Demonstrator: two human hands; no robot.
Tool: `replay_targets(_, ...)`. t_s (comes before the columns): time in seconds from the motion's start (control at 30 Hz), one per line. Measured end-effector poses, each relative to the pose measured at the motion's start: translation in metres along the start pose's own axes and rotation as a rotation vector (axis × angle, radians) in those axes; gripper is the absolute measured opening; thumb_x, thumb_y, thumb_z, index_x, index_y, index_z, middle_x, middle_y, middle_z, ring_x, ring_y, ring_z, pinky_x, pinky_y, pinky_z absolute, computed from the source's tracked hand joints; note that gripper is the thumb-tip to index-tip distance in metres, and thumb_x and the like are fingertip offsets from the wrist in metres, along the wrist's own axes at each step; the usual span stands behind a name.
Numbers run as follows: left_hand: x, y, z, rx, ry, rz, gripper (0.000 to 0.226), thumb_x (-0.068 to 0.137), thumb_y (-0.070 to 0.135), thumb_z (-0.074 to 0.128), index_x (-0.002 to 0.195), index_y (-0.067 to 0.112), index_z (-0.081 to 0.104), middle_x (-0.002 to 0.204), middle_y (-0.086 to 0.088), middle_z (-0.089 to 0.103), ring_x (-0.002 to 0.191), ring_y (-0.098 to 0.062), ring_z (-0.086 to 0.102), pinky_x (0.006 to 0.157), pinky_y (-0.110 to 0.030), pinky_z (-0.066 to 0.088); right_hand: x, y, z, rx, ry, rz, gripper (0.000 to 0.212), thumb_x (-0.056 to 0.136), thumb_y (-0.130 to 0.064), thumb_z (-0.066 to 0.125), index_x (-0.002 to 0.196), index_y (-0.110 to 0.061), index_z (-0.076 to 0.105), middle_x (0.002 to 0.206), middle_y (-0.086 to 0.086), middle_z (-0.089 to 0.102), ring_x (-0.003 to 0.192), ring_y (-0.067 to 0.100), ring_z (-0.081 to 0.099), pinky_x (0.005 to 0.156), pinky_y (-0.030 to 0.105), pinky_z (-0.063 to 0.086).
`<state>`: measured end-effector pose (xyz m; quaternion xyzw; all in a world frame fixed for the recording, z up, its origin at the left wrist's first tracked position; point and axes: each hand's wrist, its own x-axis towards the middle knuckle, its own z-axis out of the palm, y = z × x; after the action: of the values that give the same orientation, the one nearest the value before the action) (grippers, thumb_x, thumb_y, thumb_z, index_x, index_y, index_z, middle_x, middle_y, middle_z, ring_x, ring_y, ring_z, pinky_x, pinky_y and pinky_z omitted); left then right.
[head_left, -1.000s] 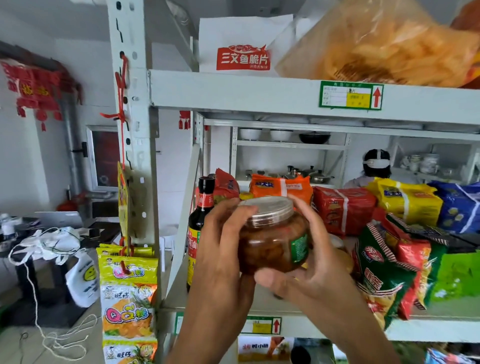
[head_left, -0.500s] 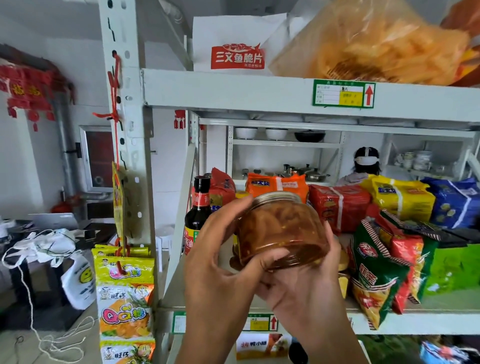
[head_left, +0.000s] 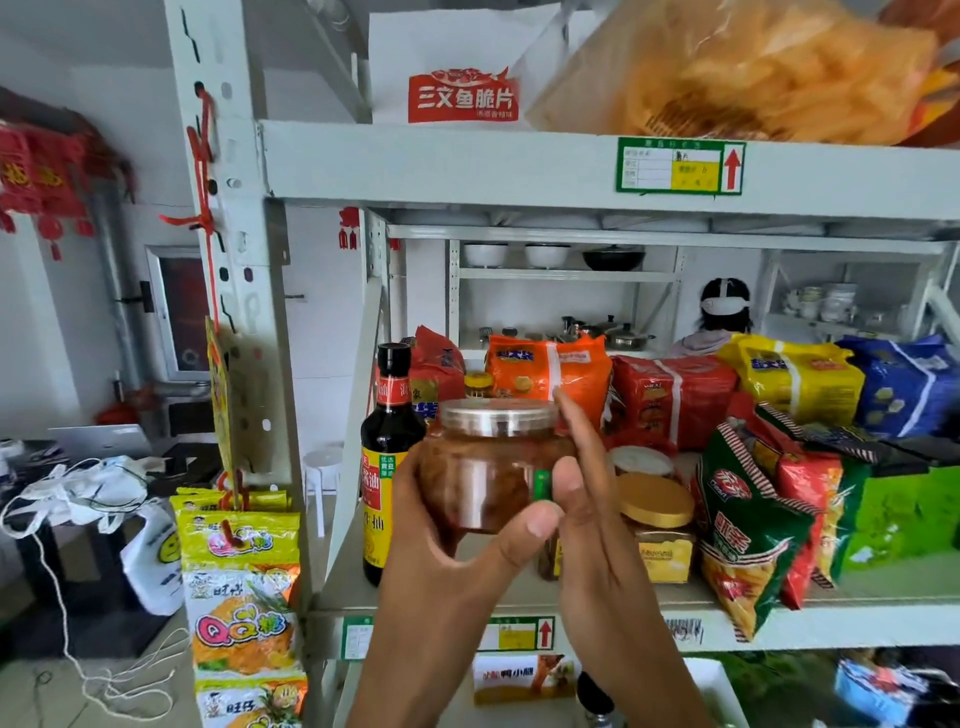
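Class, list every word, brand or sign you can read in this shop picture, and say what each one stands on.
"三文鱼脆片": white bag on the top shelf.
"QQ糖": hanging yellow candy packs.
"旺仔": the same packs.
"酱油": soy sauce bottle label.
Red up arrow: green shelf tag; its small print is too blurred to read.
Green label on the jar that the left hand holds: too small to read.
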<state>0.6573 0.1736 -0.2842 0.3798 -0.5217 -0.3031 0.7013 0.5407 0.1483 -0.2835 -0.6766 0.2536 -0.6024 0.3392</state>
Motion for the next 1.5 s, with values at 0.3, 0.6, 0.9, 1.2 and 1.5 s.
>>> replay_targets(0.3, 0.004, -0.046, -0.021, -0.554, -0.13, -0.185, 0.087, 0.065, 0.053, 0.091, 0.137, 0.015, 0.062, 0.139, -0.019, 0.063, 0.129, -0.036, 0.06, 0.109, -0.056, 0.048, 0.082, -0.031, -0.043, -0.478, -0.688, 0.19, 0.06, 0.081, -0.072, 0.068, 0.134, -0.045, 0.059, 0.128, -0.021, 0.067, 0.115, -0.001, 0.065, 0.098, 0.032, 0.058)
replay_targets(0.6, 0.006, -0.062, -0.007, -0.718, -0.09, -0.421, 0.073, 0.09, 0.067, 0.062, 0.144, 0.019, 0.056, 0.147, -0.022, 0.056, 0.137, -0.041, 0.053, 0.114, -0.053, 0.044, 0.127, -0.008, -0.032, -0.705, -0.861, 0.205, 0.058, 0.085, -0.079, 0.056, 0.11, -0.03, 0.074, 0.11, -0.007, 0.074, 0.101, 0.014, 0.07, 0.096, 0.049, 0.056)
replay_targets(0.9, -0.006, -0.08, -0.014, -0.223, 0.159, -0.504, 0.03, 0.102, -0.003, 0.053, 0.123, 0.016, 0.063, 0.097, -0.01, 0.079, 0.08, -0.022, 0.078, 0.073, -0.036, 0.062, 0.137, 0.05, -0.012, -1.12, -0.727, 0.144, 0.072, 0.078, -0.088, 0.052, 0.116, -0.027, 0.062, 0.107, -0.007, 0.06, 0.092, 0.011, 0.06, 0.083, 0.041, 0.057)
replay_targets(1.2, -0.006, -0.086, -0.013, -0.102, 0.23, -0.499, 0.013, 0.101, 0.003, 0.058, 0.109, 0.011, 0.064, 0.107, -0.015, 0.071, 0.064, -0.028, 0.074, 0.052, -0.036, 0.057, 0.126, 0.085, 0.003, -1.29, -0.751, 0.044, 0.069, 0.077, -0.089, 0.052, 0.087, -0.022, 0.063, 0.086, -0.002, 0.063, 0.077, 0.015, 0.06, 0.066, 0.039, 0.05)
replay_targets(1.5, -0.001, -0.087, -0.012, -0.079, 0.191, -0.434, 0.016, 0.099, 0.001, 0.058, 0.109, 0.01, 0.067, 0.098, -0.011, 0.077, 0.07, -0.028, 0.076, 0.051, -0.029, 0.057, 0.143, 0.057, -0.044, -1.073, -0.8, 0.207, 0.079, 0.074, -0.073, 0.076, 0.137, -0.029, 0.059, 0.134, -0.008, 0.062, 0.114, 0.009, 0.06, 0.089, 0.029, 0.053)
